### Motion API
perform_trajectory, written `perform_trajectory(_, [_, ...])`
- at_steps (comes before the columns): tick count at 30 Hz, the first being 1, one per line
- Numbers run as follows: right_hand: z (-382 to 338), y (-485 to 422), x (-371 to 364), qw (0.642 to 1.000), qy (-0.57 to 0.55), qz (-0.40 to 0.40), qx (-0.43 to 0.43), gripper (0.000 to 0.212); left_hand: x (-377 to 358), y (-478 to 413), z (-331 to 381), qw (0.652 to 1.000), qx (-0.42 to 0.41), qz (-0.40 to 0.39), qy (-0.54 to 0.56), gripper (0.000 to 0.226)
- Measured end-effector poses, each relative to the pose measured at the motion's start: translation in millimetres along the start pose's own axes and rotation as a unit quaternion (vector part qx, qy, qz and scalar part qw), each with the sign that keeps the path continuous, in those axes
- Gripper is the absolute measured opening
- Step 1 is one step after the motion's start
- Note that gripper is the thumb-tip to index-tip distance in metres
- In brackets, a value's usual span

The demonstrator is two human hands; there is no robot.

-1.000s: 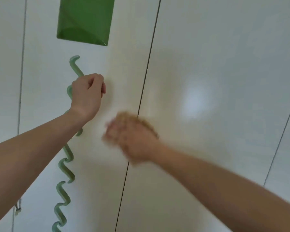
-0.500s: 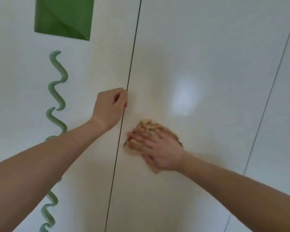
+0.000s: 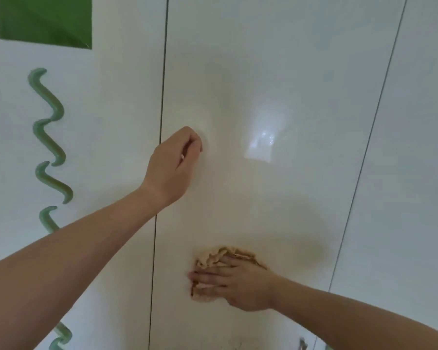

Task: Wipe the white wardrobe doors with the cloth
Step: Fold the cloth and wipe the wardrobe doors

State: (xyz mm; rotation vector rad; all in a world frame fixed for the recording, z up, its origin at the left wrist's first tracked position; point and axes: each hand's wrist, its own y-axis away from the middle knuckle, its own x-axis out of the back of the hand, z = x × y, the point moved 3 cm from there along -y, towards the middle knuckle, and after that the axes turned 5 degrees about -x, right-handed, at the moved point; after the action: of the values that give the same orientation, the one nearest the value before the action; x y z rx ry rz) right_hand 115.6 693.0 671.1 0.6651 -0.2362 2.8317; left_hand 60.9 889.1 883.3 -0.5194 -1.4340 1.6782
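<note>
Cloth (image 3: 214, 256) lies flattened under right hand (image 3: 240, 284).

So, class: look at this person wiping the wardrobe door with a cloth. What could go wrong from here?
1. The right hand presses the cloth with flat fingers only, so the bunched cloth could slip out.
2. The left hand rests curled on the glossy door and may leave smudges on it.
3. Wiping leftward, the cloth could snag in the seam or on the wavy green handle.
</note>
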Motion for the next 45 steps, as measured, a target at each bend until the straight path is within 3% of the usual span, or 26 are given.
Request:
perform_trajectory(1, [19.9,13.6,2.2,1.000,-0.002,-0.007,0.012,0.078,0.5,-0.5,1.6,1.000,-0.004,-0.007,-0.004,0.021])
perform_trajectory(3, [89.3,28.5,27.8,0.997,-0.001,0.076,-0.021,0.067,-1.7,-6.2,8.4,1.000,-0.015,-0.012,-0.004,0.021])
perform_trajectory(5, [177.1,36.6,69.9,0.978,0.010,0.149,-0.148,0.057,-8.2,-12.4,17.2,1.000,-0.022,-0.005,0.006,0.021])
perform_trajectory(7, [241.0,44.6,102.6,0.933,0.023,0.205,-0.294,0.056,-18.9,-15.4,26.7,0.999,-0.022,0.008,0.024,0.020])
perform_trajectory(10, [226.2,32.9,95.8,0.855,-0.023,0.261,-0.449,0.062,-39.4,-10.0,35.4,0.999,-0.021,0.009,0.049,0.019])
perform_trajectory(11, [193.1,24.9,79.2,0.854,-0.038,0.252,-0.454,0.066,-46.2,-6.3,35.7,0.998,-0.021,0.006,0.057,0.019])
perform_trajectory(13, [107.2,19.4,36.4,0.910,-0.057,0.205,-0.354,0.073,-56.1,1.4,34.1,0.998,-0.030,-0.009,0.062,0.018])
perform_trajectory(15, [42.7,42.4,7.6,0.978,-0.043,0.096,-0.181,0.076,-61.1,4.0,33.4,0.997,-0.033,-0.050,0.050,0.017])
perform_trajectory(17, [46.5,70.5,5.5,0.997,-0.036,0.036,-0.052,0.074,-61.3,-2.8,36.3,0.995,-0.036,-0.086,0.025,0.016])
perform_trajectory(19, [103.9,86.3,27.1,0.997,-0.042,0.058,-0.025,0.072,-56.5,-17.0,44.8,0.996,-0.043,-0.080,0.013,0.016])
perform_trajectory(20, [146.1,94.4,42.7,0.992,-0.056,0.096,-0.066,0.071,-54.7,-25.1,50.3,0.997,-0.048,-0.067,0.015,0.016])
perform_trajectory(22, [238.5,121.4,76.6,0.952,-0.059,0.153,-0.260,0.071,-54.0,-37.9,60.2,0.997,-0.056,-0.039,0.025,0.018])
perform_trajectory(24, [299.0,149.5,97.9,0.858,-0.058,0.229,-0.456,0.067,-57.1,-41.0,66.7,0.998,-0.056,-0.018,0.036,0.019])
perform_trajectory(26, [292.0,143.2,93.9,0.789,-0.061,0.264,-0.551,0.071,-63.1,-37.8,71.5,0.997,-0.056,-0.005,0.049,0.019])
perform_trajectory(27, [268.4,130.4,84.0,0.784,-0.064,0.262,-0.560,0.075,-66.5,-33.7,72.4,0.997,-0.054,-0.001,0.058,0.019])
perform_trajectory(28, [230.9,118.6,66.7,0.800,-0.072,0.252,-0.539,0.076,-70.1,-28.7,72.8,0.996,-0.054,0.001,0.066,0.019])
perform_trajectory(29, [181.4,109.6,47.1,0.842,-0.077,0.232,-0.481,0.075,-74.8,-23.0,72.8,0.996,-0.053,-0.002,0.070,0.019])
perform_trajectory(32, [35.7,131.3,-8.8,0.971,-0.071,0.066,-0.218,0.075,-86.6,-6.8,66.2,0.996,-0.048,-0.038,0.070,0.019])
perform_trajectory(33, [20.8,149.8,-18.7,0.986,-0.060,0.007,-0.153,0.077,-87.1,-4.1,63.7,0.996,-0.049,-0.048,0.065,0.019])
perform_trajectory(35, [52.2,178.4,-17.9,0.995,-0.047,-0.026,-0.086,0.075,-85.2,-4.6,59.9,0.996,-0.053,-0.059,0.048,0.019])
perform_trajectory(37, [123.5,196.2,3.9,0.990,-0.043,0.011,-0.133,0.075,-84.8,-9.4,58.9,0.996,-0.045,-0.055,0.044,0.019])
perform_trajectory(39, [208.4,210.1,39.2,0.946,-0.084,0.091,-0.300,0.073,-87.3,-14.4,63.2,0.997,-0.038,-0.042,0.050,0.020])
perform_trajectory(41, [275.0,218.6,73.2,0.848,-0.116,0.198,-0.478,0.067,-93.8,-15.4,70.6,0.998,-0.034,-0.029,0.049,0.020])
perform_trajectory(43, [291.4,205.0,84.4,0.764,-0.113,0.264,-0.578,0.067,-101.4,-14.3,79.5,0.998,-0.034,-0.022,0.043,0.020])
perform_trajectory(44, [279.9,191.1,80.1,0.751,-0.110,0.273,-0.591,0.067,-106.6,-13.6,83.6,0.998,-0.031,-0.026,0.039,0.020])
perform_trajectory(45, [255.2,176.5,68.8,0.764,-0.111,0.265,-0.577,0.068,-112.5,-12.8,87.7,0.998,-0.028,-0.035,0.032,0.020])
